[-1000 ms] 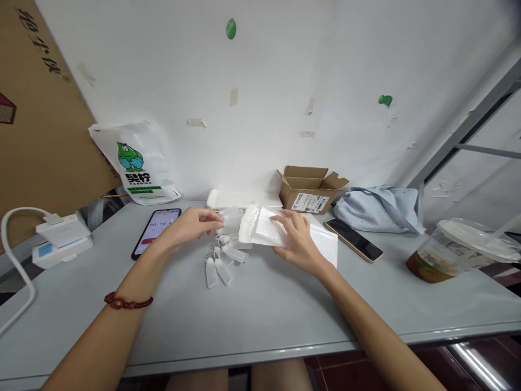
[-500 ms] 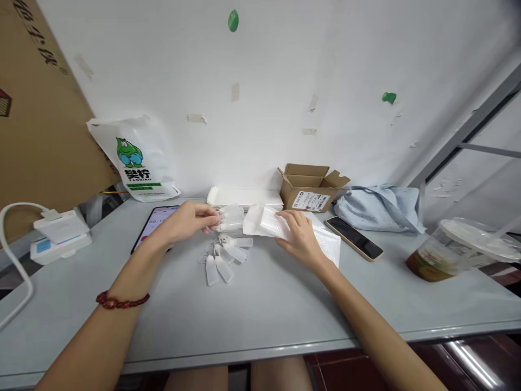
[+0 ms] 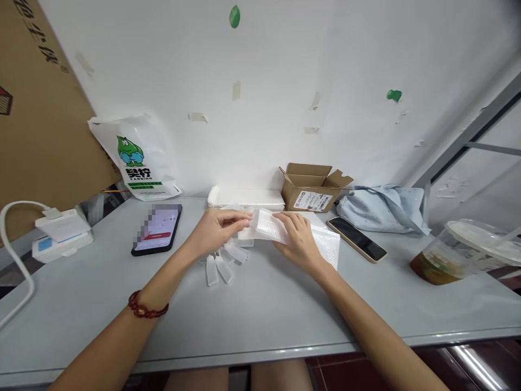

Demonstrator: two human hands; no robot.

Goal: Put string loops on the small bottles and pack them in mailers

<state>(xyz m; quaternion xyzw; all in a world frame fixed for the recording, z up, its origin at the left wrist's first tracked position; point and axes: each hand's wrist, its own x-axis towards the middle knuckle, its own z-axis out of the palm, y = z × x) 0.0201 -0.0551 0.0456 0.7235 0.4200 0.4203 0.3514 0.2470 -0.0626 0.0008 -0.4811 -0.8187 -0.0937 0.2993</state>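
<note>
My left hand (image 3: 222, 231) is closed in a pinch at the mouth of a white bubble mailer (image 3: 268, 225). A frosted plastic tag (image 3: 254, 221) shows at its fingertips, its far end reaching into the mailer; how many tags are pinched I cannot tell. From the right side my right hand (image 3: 299, 236) grips the mailer, thumb below and fingers on top. Several more frosted tags (image 3: 223, 269) with thin loops lie fanned on the table below my left hand, partly covered by it. Another white bubble mailer (image 3: 328, 244) lies flat under my right hand.
Behind the hands are a stack of white mailers (image 3: 248, 196) and an open cardboard box (image 3: 311, 190). A phone (image 3: 157, 231) lies left, another phone (image 3: 358, 239) right. Further right are a pale blue cloth bag (image 3: 382, 209) and a drink cup (image 3: 443, 258). A charger (image 3: 61, 233) sits far left.
My left hand has moved right, from beside the tags to the mailer's mouth, bringing its pinched tag along. My right hand keeps hold of the mailer in nearly the same place.
</note>
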